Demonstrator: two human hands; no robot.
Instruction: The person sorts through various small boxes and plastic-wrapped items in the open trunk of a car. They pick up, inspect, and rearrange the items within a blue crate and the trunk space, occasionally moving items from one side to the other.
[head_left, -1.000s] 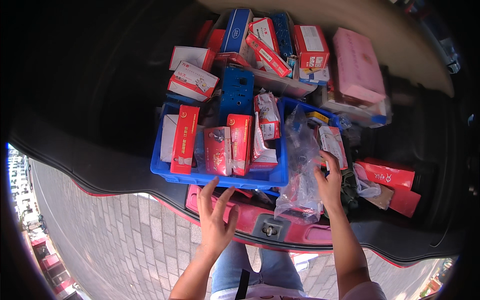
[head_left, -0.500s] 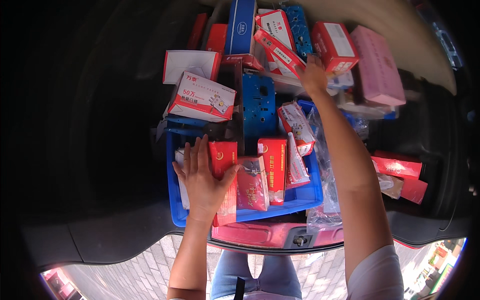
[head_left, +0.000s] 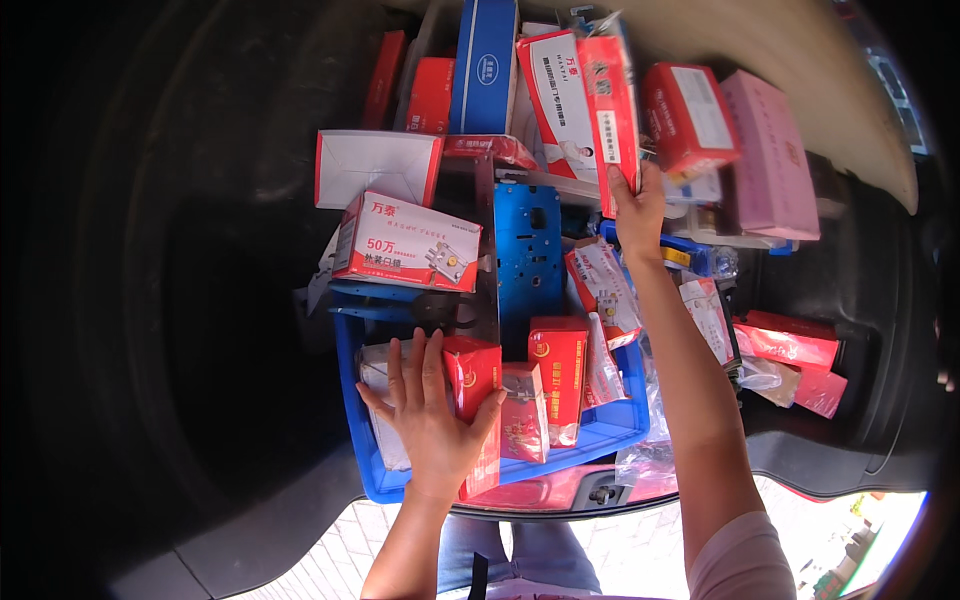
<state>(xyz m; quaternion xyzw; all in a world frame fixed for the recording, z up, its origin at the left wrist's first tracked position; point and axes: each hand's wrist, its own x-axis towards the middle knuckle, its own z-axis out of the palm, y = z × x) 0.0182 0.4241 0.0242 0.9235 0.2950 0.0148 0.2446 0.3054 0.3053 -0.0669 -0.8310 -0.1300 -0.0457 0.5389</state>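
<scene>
My right hand point(head_left: 638, 210) is closed around the lower end of a long, narrow red-and-white box point(head_left: 609, 120), which stands nearly lengthwise in front of a wider red-and-white box point(head_left: 556, 100). My left hand point(head_left: 428, 412) lies with fingers spread over a red box point(head_left: 473, 370) at the front of a blue plastic bin point(head_left: 360, 390). Its thumb touches that box's right side, and the other fingers reach over a whitish box point(head_left: 387, 440). Beside the thumb stand a smaller red picture box point(head_left: 524, 420) and a red box with yellow print point(head_left: 560, 378).
Behind the bin are a blue metal plate with holes point(head_left: 530, 240), a white-and-red lock box point(head_left: 412, 245), a tall blue box point(head_left: 484, 70) and a pink box point(head_left: 772, 155). Red boxes point(head_left: 790, 340) lie at the right. The car's rear sill point(head_left: 540, 492) runs along the front.
The narrow box in my right hand has swung from a slant to nearly upright. My left hand stays spread on the red box. The whole scene sits lower in the picture.
</scene>
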